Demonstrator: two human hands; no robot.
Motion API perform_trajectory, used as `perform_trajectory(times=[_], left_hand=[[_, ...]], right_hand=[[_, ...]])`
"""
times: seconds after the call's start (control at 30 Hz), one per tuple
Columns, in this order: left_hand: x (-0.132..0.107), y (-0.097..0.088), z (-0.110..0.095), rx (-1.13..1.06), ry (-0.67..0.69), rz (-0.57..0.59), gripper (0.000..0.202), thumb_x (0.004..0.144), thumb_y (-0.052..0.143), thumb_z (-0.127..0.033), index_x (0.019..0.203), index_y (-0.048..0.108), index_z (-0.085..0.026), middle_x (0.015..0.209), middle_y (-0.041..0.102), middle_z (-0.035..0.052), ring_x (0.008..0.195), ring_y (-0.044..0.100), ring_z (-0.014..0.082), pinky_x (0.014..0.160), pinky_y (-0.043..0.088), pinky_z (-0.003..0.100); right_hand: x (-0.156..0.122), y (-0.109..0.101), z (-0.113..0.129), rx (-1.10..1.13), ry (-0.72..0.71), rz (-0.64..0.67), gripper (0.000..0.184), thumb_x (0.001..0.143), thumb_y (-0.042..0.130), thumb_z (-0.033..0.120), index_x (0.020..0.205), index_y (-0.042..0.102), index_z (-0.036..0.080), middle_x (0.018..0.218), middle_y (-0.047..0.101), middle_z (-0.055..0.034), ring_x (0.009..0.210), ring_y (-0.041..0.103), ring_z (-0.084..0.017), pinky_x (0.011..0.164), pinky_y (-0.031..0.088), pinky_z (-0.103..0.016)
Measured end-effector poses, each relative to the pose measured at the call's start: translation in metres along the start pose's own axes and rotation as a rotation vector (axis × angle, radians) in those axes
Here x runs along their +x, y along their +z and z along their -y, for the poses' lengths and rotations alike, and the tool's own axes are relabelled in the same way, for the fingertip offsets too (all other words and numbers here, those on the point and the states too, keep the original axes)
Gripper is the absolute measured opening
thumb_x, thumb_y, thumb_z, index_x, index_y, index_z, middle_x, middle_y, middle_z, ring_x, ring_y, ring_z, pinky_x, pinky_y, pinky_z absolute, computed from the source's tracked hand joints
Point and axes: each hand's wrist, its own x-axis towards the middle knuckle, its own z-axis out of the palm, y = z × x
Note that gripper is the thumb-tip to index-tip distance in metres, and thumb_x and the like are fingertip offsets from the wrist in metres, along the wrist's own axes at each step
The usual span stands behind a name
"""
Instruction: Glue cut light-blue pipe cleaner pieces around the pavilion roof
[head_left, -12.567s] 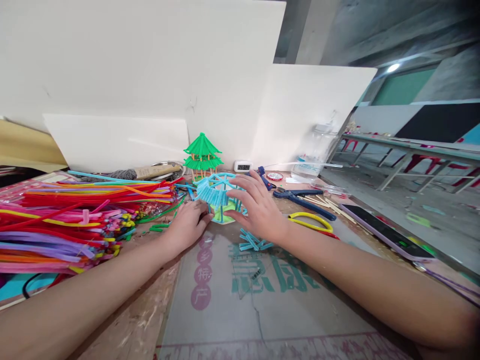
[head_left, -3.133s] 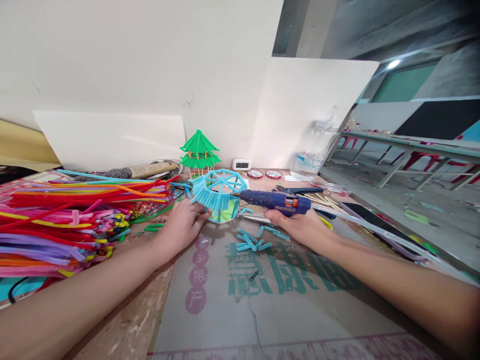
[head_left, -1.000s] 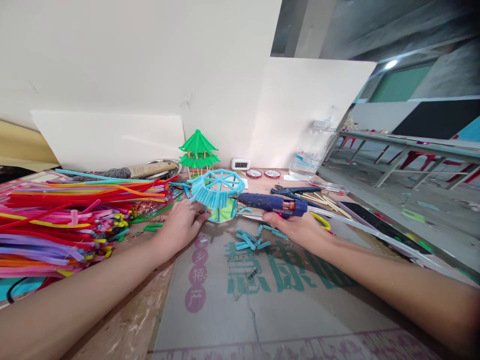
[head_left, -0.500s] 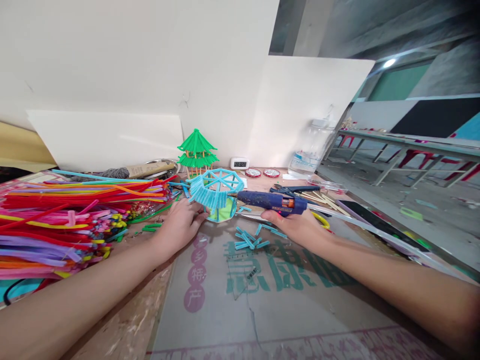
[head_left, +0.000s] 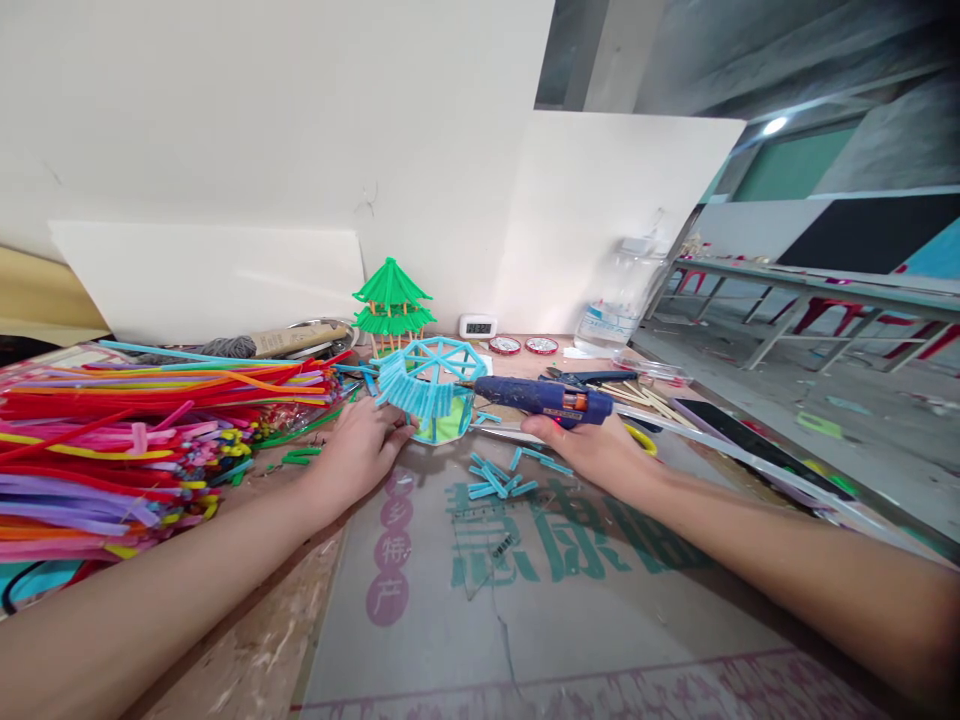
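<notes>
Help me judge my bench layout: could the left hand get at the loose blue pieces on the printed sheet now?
Likely yes: the left hand is close by, and nothing stands between it and the loose blue pieces, though it might have to leave the blue model.

Soft light is brightening white panel; lamp is glaring upper right; right forearm is casting shadow; wide-angle edges are stretching, far right showing dark, blurry.
</notes>
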Motion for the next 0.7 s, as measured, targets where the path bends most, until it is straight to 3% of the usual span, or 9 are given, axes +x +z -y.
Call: perform_trajectory(times=[0.2, 0.33, 0.7], left_hand=[[-0.0001, -0.0001, 0.0001, -0.015, 0.003, 0.013, 0.031, 0.096, 0.043, -0.035, 0.082, 0.064, -0.018, 0.091, 0.064, 0.0087, 0.095, 0.056, 0.0259, 0.082, 0.041, 0.038], [-0.0003, 0.0005, -0.0005, -0.015, -0.01, 0.017, 0.032, 0.096, 0.041, -0.036, 0.082, 0.063, -0.018, 0.092, 0.064, 0.0089, 0.096, 0.056, 0.0259, 0.083, 0.041, 0.038], [0.0002, 0.0004, 0.0007, -0.022, -0.017, 0.023, 0.031, 0.096, 0.041, -0.037, 0.086, 0.063, -0.018, 0.088, 0.064, 0.0088, 0.091, 0.057, 0.0259, 0.079, 0.041, 0.038]], right_hand=[[-0.0009, -0.0002, 0.0058, 0.138, -0.059, 0.057, 0.032, 0.086, 0.059, 0.04, 0.115, 0.069, 0.031, 0.11, 0.073, 0.0022, 0.106, 0.067, -0.028, 0.096, 0.054, -0.042], [-0.0017, 0.002, 0.003, 0.126, -0.049, 0.042, 0.031, 0.084, 0.062, 0.042, 0.111, 0.071, 0.029, 0.109, 0.074, 0.0017, 0.105, 0.068, -0.028, 0.094, 0.055, -0.042], [-0.0004, 0.006, -0.0009, 0.175, -0.143, 0.059, 0.036, 0.085, 0.059, 0.04, 0.12, 0.066, 0.03, 0.12, 0.07, 0.002, 0.115, 0.063, -0.026, 0.103, 0.049, -0.041]])
